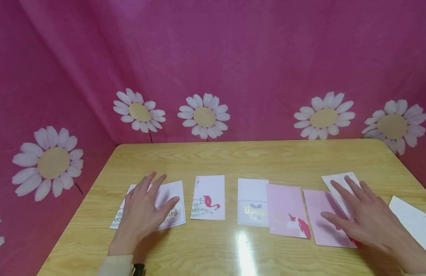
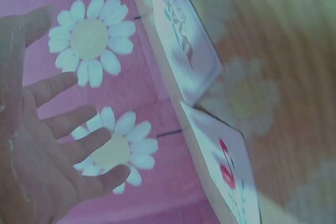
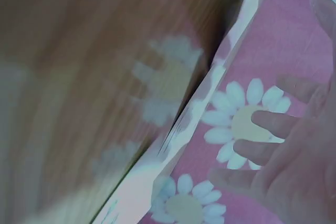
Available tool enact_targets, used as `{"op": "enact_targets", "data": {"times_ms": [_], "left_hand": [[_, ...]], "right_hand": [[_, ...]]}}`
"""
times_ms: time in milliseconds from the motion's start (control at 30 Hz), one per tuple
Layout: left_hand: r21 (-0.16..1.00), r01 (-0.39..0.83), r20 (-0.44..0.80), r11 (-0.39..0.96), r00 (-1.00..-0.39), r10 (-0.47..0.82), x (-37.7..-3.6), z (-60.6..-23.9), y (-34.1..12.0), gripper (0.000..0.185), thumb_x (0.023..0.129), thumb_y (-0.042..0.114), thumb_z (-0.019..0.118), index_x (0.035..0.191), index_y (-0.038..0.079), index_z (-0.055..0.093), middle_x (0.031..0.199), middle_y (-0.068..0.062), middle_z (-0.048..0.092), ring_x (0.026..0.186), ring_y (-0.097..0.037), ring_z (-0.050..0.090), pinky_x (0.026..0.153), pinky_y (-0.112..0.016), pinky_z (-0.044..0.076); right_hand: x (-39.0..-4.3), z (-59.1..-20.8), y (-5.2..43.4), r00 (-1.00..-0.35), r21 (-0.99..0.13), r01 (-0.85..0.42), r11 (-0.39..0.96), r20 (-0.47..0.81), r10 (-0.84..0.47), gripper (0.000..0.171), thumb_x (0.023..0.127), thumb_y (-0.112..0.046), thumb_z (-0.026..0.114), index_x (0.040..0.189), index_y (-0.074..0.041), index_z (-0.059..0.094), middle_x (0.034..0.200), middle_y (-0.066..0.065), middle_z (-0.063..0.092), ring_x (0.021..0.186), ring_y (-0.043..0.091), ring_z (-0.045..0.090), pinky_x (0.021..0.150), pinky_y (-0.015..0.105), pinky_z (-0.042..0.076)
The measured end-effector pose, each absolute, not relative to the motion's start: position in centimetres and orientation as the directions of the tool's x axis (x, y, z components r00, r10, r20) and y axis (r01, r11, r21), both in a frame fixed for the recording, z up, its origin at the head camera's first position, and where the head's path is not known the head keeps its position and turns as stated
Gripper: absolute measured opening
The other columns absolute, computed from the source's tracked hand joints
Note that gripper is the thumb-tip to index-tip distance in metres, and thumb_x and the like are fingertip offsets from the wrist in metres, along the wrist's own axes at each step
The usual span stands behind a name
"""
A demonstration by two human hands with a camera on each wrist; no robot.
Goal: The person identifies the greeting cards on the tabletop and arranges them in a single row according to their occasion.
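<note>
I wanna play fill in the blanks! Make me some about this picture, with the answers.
The bird on one white card is a ____.
Gold letters on another card say "thank ____".
The hand nearest the pink cards is the person's ____ hand.
The curtain has flowers with ____ petals.

Missing words: flamingo; you; right; white.

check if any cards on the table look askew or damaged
The white card at the far right looks askew: it lies slanted, while the flamingo card in the middle sits nearly straight. No damage shows, but the left hand and right hand partly hide cards.
</note>
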State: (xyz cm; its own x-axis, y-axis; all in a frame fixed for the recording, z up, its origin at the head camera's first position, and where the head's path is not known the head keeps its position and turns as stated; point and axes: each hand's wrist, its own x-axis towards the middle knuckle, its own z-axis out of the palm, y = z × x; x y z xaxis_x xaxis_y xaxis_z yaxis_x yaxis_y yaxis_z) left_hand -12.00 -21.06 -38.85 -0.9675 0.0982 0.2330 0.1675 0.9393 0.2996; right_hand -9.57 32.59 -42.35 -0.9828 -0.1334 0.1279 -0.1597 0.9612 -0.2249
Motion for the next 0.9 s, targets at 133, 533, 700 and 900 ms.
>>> {"op": "enact_targets", "data": {"times_ms": [133,533,700,900], "left_hand": [[0.317,0.215,0.183,0.924,-0.969,0.163,-12.6,-38.9,-20.1,0.067,0.092,0.05,0.069,0.148,0.018,0.053,0.156,-0.015,0.048,0.139,-0.042,0.05,0.103,-0.069,0.042],[0.364,0.271,-0.04,0.891,-0.951,0.306,-14.9,-39.0,-17.0,0.071,0.091,0.047,0.072,0.153,0.023,0.047,0.159,-0.01,0.045,0.147,-0.036,0.043,0.116,-0.068,0.033],[0.396,0.294,-0.069,0.87,-0.935,0.348,-16.2,-38.7,-14.9,0.071,0.092,0.048,0.072,0.154,0.024,0.047,0.161,-0.008,0.043,0.148,-0.034,0.041,0.118,-0.065,0.032],[0.407,0.364,-0.082,0.838,-0.899,0.43,-17.9,-38.9,-11.7,0.07,0.092,0.052,0.069,0.153,0.023,0.048,0.159,-0.006,0.045,0.147,-0.032,0.043,0.118,-0.06,0.035]], "right_hand": [[-10.2,-42.0,31.2,-0.944,-0.274,-0.294,0.916,0.231,-0.234,0.093,0.078,-0.054,0.082,0.153,-0.014,0.045,0.152,0.032,0.043,0.137,0.057,0.039,0.099,0.076,0.037],[-11.8,-41.3,25.7,-0.906,-0.268,-0.423,0.866,0.157,-0.394,0.079,0.085,-0.064,0.072,0.142,-0.01,0.06,0.147,0.023,0.054,0.133,0.047,0.052,0.1,0.067,0.048],[-13.4,-41.0,23.5,-0.858,-0.195,-0.51,0.838,0.185,-0.479,0.075,0.087,-0.062,0.071,0.139,-0.01,0.062,0.143,0.024,0.058,0.131,0.047,0.055,0.1,0.065,0.05],[-15.3,-40.6,21.2,-0.841,-0.185,-0.542,0.82,0.133,-0.525,0.077,0.087,-0.063,0.07,0.141,-0.007,0.06,0.143,0.023,0.058,0.133,0.047,0.054,0.1,0.065,0.05]]}}
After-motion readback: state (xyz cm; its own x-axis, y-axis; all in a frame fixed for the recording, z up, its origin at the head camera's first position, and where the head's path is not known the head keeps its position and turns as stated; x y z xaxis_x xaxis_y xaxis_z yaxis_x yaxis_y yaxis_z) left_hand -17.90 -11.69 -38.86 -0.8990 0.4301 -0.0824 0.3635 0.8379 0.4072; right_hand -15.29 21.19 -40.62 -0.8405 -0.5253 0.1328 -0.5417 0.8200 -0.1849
